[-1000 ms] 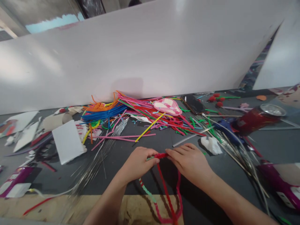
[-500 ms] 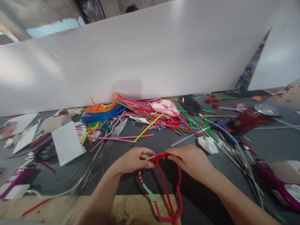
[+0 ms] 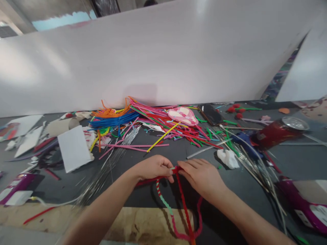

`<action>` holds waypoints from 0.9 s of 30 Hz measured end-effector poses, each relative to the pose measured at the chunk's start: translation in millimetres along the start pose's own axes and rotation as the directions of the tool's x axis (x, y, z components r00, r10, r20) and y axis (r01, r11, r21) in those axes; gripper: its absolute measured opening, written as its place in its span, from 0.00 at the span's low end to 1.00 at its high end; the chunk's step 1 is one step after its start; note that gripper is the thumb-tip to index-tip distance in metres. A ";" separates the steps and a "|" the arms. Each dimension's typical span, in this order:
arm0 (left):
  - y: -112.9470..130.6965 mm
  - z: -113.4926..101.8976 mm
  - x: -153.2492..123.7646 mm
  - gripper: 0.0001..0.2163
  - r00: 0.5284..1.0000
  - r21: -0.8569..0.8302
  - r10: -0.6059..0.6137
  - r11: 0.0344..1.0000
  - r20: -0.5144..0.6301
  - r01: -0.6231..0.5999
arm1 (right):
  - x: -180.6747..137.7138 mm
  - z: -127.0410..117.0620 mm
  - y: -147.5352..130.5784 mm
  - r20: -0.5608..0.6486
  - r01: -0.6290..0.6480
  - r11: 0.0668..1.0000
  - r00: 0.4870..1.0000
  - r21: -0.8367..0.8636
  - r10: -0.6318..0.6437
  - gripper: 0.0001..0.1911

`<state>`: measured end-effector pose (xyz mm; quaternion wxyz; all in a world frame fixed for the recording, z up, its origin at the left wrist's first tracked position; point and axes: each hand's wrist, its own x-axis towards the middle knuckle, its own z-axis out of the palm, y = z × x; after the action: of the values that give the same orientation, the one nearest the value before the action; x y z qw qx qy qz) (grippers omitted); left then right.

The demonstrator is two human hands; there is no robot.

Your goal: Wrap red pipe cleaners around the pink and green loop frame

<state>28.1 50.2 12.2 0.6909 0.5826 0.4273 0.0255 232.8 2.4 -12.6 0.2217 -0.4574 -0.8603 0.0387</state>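
Between my hands hangs a loop shape of bent pipe cleaners (image 3: 184, 200), red, pink and mint green, with a straight red piece down its middle and orange at the bottom. My left hand (image 3: 155, 168) pinches the top edge from the left, where a mint-green end shows by the thumb. Close beside it, my right hand (image 3: 201, 173) grips the same top edge at the red joint, fingers bent over it. The right side of the loop passes partly behind my right hand. A red length also runs under my left wrist.
A heap of loose coloured pipe cleaners (image 3: 153, 122) lies ahead, with a pink heart-shaped piece (image 3: 182, 116) and a phone (image 3: 211, 114). To the right are a red can (image 3: 278, 132), crumpled tissue (image 3: 228, 159) and metal wires. A white card (image 3: 74, 148) lies left; a white panel (image 3: 153, 58) stands behind.
My hands have come closer together along the top edge. My right hand has shifted left over the joint and now covers more of the loop's right side.
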 end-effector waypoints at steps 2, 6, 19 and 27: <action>0.0 0.9 3.6 0.09 1.000 0.003 0.014 1.000 0.008 -0.014 | 0.8 4.3 1.2 0.048 -0.004 0.999 0.999 0.043 0.002 0.08; -2.2 2.2 6.4 0.09 1.000 -0.036 0.030 0.999 -0.006 -0.030 | 2.0 6.6 6.7 0.091 -0.023 0.994 0.996 0.105 0.014 0.07; -16.7 10.4 -29.1 0.23 0.979 0.104 0.099 0.991 -0.178 -0.082 | 1.5 6.7 10.2 0.072 -0.045 0.991 0.997 0.124 0.036 0.09; -24.7 18.1 -37.1 0.14 0.895 0.171 0.113 0.984 -0.431 -0.042 | 0.4 7.3 14.8 0.011 -0.085 0.979 0.996 0.187 0.084 0.10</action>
<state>4.4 8.3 11.7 0.5271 0.6311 0.5490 0.1499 241.0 12.3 -23.0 0.2606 -0.4706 -0.8330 0.1296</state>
